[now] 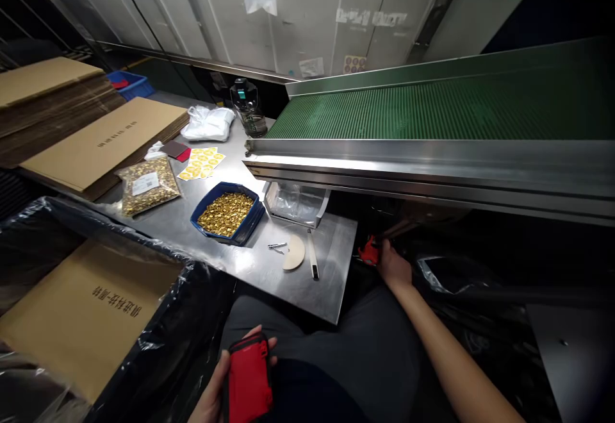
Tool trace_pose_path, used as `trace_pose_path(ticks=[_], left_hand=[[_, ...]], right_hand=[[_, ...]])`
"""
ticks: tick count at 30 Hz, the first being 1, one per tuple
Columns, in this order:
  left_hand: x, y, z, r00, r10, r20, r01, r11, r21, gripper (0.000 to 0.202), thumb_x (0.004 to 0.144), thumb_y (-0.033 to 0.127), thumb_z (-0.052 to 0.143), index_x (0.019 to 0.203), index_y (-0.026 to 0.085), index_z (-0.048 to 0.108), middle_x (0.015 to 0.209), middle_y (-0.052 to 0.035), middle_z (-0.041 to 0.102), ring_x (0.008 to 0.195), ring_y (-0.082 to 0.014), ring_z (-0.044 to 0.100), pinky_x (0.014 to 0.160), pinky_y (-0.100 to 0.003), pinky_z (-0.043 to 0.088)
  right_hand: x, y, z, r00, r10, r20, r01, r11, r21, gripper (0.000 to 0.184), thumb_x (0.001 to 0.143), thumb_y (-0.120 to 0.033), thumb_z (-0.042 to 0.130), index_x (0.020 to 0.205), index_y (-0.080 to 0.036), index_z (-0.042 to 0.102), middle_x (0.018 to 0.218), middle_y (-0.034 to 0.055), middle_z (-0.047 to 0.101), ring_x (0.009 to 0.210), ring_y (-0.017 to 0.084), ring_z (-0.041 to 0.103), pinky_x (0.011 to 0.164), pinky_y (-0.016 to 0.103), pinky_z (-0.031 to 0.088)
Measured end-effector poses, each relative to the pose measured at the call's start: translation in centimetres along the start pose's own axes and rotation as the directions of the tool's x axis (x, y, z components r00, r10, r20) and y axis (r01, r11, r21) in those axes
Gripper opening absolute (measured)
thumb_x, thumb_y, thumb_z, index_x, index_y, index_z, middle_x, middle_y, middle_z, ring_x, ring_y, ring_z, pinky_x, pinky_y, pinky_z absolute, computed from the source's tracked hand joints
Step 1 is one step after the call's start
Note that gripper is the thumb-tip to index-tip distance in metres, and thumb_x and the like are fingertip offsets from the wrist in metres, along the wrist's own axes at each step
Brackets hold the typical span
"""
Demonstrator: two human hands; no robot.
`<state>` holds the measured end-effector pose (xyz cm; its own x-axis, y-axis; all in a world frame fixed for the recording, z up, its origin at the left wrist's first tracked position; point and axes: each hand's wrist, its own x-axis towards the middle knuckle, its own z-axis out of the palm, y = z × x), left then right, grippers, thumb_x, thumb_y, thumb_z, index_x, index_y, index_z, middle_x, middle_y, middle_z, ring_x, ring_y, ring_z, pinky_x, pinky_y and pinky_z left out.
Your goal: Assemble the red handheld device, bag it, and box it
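Note:
My left hand (217, 381) is wrapped round a flat red case (248, 378) with black edges, held low over my lap. My right hand (396, 268) reaches down beside the table, below the conveyor, with its fingers closed on a red object (369, 252) whose kind I cannot make out in the dark. Near the table's corner lie a white pen-like cutter (313, 255), a pale half-round disc (295, 253) and a small metal tool (277, 245). Behind them stands a blue bin (250, 229) of small gold-coloured pieces.
A green ribbed conveyor (384, 115) runs off to the right above table height. On the metal table (269, 285) are a clear-plastic tray (323, 209), sticker sheets (202, 163), a filled bag (150, 186) and a bottle (248, 109). Cardboard stacks (110, 141) stand left, above a black-lined box (158, 327).

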<state>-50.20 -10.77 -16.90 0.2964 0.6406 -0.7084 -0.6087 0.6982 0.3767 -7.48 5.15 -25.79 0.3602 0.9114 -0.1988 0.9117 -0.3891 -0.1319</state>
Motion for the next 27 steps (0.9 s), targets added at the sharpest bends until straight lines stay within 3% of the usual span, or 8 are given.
trace_pose_path(ticks=[4,8,12,14,18,20,23,27], left_hand=[[1.0,0.6,1.2,0.998,-0.057,0.016,0.059,0.991,-0.124,0.077,0.096,0.045,0.060,0.159,0.024,0.021,0.145,-0.0175,0.057,0.126,-0.0377,0.061,0.089,-0.046,0.059],[3.1,1.7,2.9,0.993,-0.114,0.017,0.115,0.980,-0.161,0.070,0.096,0.049,0.060,0.154,0.021,0.034,0.132,-0.0175,0.067,0.113,-0.0361,0.069,0.080,-0.042,0.060],[6.8,2.0,5.2,0.988,-0.151,0.023,0.152,0.978,-0.141,0.061,0.093,0.055,0.061,0.134,0.010,0.058,0.122,-0.0188,0.071,0.100,-0.0326,0.073,0.073,-0.034,0.059],[8.5,1.7,6.5,0.982,-0.186,0.041,0.190,0.973,-0.128,0.065,0.092,0.061,0.058,0.124,0.004,0.064,0.112,-0.0202,0.074,0.091,-0.0293,0.074,0.070,-0.033,0.059],[9.6,0.9,8.0,0.996,-0.085,-0.026,0.084,0.994,-0.064,0.069,0.089,0.068,0.057,0.118,0.006,0.067,0.103,-0.0187,0.075,0.085,-0.0274,0.073,0.080,-0.038,0.058],[9.1,0.8,7.5,0.996,0.059,-0.061,-0.060,0.998,-0.012,0.062,0.090,0.064,0.059,0.119,0.010,0.066,0.109,-0.0166,0.075,0.095,-0.0278,0.072,0.087,-0.037,0.056],[8.1,1.3,5.5,0.969,0.244,-0.045,-0.242,0.969,0.040,0.053,0.092,0.058,0.061,0.123,0.015,0.062,0.120,-0.0145,0.072,0.109,-0.0277,0.068,0.096,-0.037,0.052],[7.1,3.0,2.4,0.953,0.287,-0.100,-0.267,0.947,0.177,0.057,0.085,0.053,0.073,0.126,0.016,0.057,0.123,-0.0163,0.070,0.110,-0.0295,0.069,0.093,-0.040,0.055]], right_hand=[[-3.2,0.7,-0.7,0.996,0.075,-0.045,-0.065,0.980,0.187,0.039,0.100,-0.030,0.055,0.136,-0.015,0.050,0.121,0.0122,0.065,0.101,0.024,0.067,0.086,0.040,0.056],[-10.1,-0.8,-1.1,0.984,0.159,-0.079,-0.118,0.917,0.382,0.041,0.101,-0.038,0.039,0.128,-0.011,0.054,0.116,0.0199,0.068,0.106,0.032,0.067,0.088,0.042,0.054],[-17.9,-6.0,-0.2,0.995,-0.039,0.092,-0.021,0.817,0.576,0.048,0.098,-0.060,0.041,0.110,-0.021,0.068,0.105,0.0102,0.075,0.089,0.023,0.073,0.076,0.029,0.058],[-20.1,-9.1,0.2,0.950,-0.223,0.218,-0.013,0.671,0.742,0.061,0.094,-0.067,0.047,0.129,-0.021,0.062,0.123,0.0126,0.072,0.102,0.024,0.072,0.083,0.027,0.059],[-19.6,-13.9,-0.4,0.844,-0.355,0.403,-0.188,0.507,0.841,0.087,0.089,-0.069,0.055,0.157,-0.020,0.032,0.156,0.0141,0.045,0.142,0.028,0.047,0.113,0.037,0.044],[-17.8,-15.7,-0.9,0.817,-0.353,0.457,-0.250,0.498,0.831,0.080,0.088,-0.066,0.060,0.151,-0.020,0.042,0.152,0.0136,0.050,0.142,0.028,0.047,0.117,0.041,0.039],[-15.1,-18.4,-1.0,0.755,-0.455,0.473,-0.262,0.452,0.853,0.079,0.078,-0.071,0.068,0.133,-0.015,0.060,0.133,0.0166,0.066,0.126,0.032,0.062,0.107,0.043,0.048],[-13.4,-22.1,-0.1,0.715,-0.502,0.487,-0.198,0.522,0.830,0.082,0.074,-0.080,0.061,0.121,-0.013,0.065,0.118,0.0162,0.074,0.111,0.032,0.070,0.096,0.041,0.055]])
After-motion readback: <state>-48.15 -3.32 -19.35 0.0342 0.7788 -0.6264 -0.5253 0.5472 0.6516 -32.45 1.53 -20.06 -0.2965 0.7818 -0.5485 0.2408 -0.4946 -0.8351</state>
